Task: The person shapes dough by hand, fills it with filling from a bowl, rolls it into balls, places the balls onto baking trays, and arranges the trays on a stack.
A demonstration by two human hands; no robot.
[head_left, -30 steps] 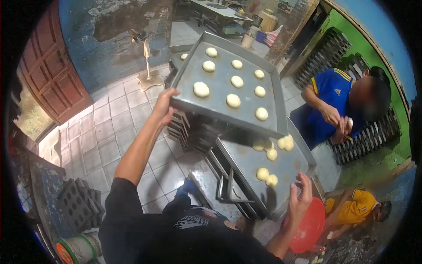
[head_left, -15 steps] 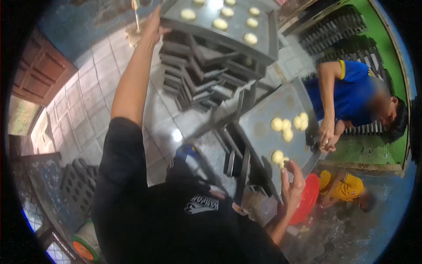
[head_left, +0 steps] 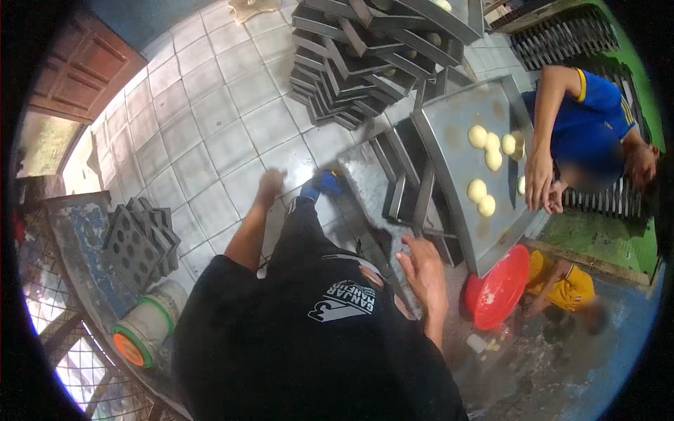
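Note:
My left hand (head_left: 271,184) hangs over the tiled floor, holding nothing I can see; its fingers are too small and blurred to read. Nearer the tray, my right hand (head_left: 423,270) is empty, with its fingers apart, just left of the tray's lower corner. The metal tray (head_left: 456,168) rests on a stack of trays and holds several pale dough balls (head_left: 477,190). A co-worker's hands (head_left: 543,184) are at its right edge. At the top stands a tall criss-crossed stack of trays (head_left: 351,70), some with dough balls.
A red basin (head_left: 497,288) lies below the tray, near a person in yellow (head_left: 562,284). The co-worker in blue (head_left: 597,98) is at the right. Left are moulded pans (head_left: 137,245) and a bucket (head_left: 149,321). A wooden door (head_left: 91,67) stands upper left.
My left hand has let go of the dough tray, now on the tall stack, and come down. My right hand has drawn back from the lower tray's dough. The view has tilted down.

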